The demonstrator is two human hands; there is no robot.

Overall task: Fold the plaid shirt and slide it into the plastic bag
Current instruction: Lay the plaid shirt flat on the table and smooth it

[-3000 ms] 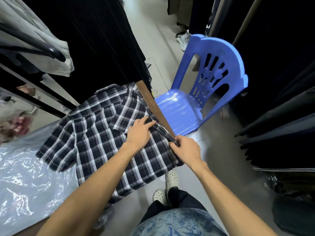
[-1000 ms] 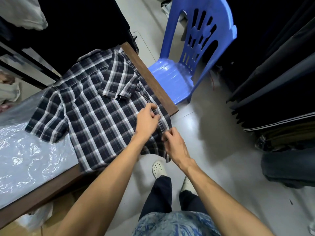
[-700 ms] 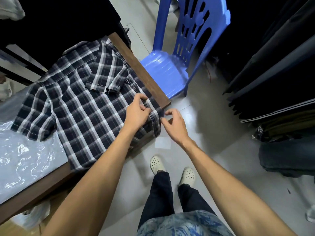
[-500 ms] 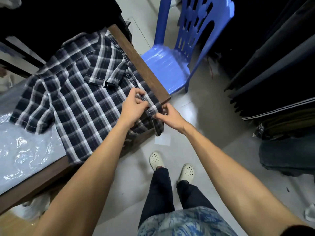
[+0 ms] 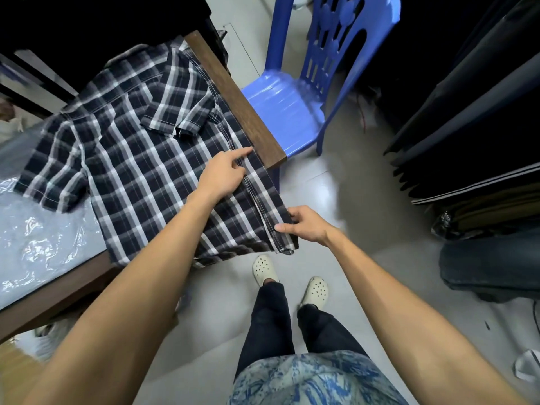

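The plaid shirt (image 5: 137, 159) lies back up on the wooden table (image 5: 236, 95), dark with white checks. Its right side is folded in, with that sleeve turned onto the back. The hem hangs past the table's near corner. My left hand (image 5: 223, 173) rests flat on the folded edge near the corner, forefinger stretched along the seam. My right hand (image 5: 304, 223) pinches the shirt's lower right hem corner, off the table and held taut. A clear plastic bag (image 5: 38, 244) lies flat on the table at the left, partly under the shirt's left sleeve.
A blue plastic chair (image 5: 295, 95) stands just beyond the table's corner. Dark garments hang on the right (image 5: 473, 118) and at the top left. Folded jeans (image 5: 491, 261) lie at the right. My feet in white clogs (image 5: 263, 270) stand on the grey floor.
My right hand has slid down the folded edge to the hem corner and pulled it out taut. My left hand has flattened on the seam with its forefinger pointing out.
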